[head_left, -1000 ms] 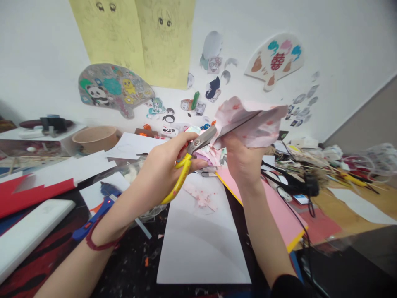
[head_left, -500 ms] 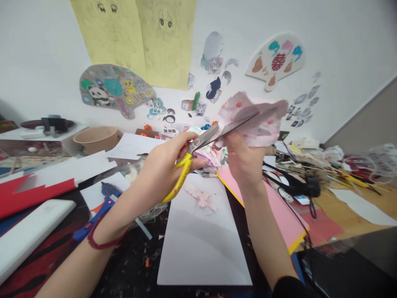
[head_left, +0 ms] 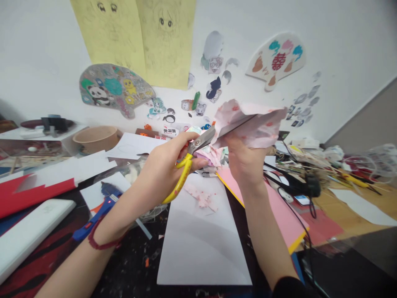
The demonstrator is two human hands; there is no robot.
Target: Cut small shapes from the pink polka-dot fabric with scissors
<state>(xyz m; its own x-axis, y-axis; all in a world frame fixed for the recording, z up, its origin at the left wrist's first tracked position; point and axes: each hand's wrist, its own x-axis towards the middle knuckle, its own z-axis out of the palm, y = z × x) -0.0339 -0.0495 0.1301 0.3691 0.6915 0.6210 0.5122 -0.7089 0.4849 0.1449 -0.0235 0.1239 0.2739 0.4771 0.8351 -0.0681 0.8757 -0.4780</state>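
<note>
Scissors with yellow handles are gripped in my left hand, their metal blades spread apart and pointing up and to the right. One long blade reaches along the pink patterned cloth, which is thin, creased and dotted with small red motifs. My right hand pinches that cloth from below, close to the blade. Beneath the hands, a white sheet of paper carries a few pink cloth scraps. More crumpled pastel cloth lies behind, between the two hands.
A blue glue gun lies beside my left forearm, near a long white box. Pink sheets and a black cable lie to the right. A round wooden bowl stands at the back left, below the decorated wall.
The cloth's upper edge has dropped and folded differently around the blade. The scissors have shifted very slightly, still spread apart. Both hands stay nearly in place.
</note>
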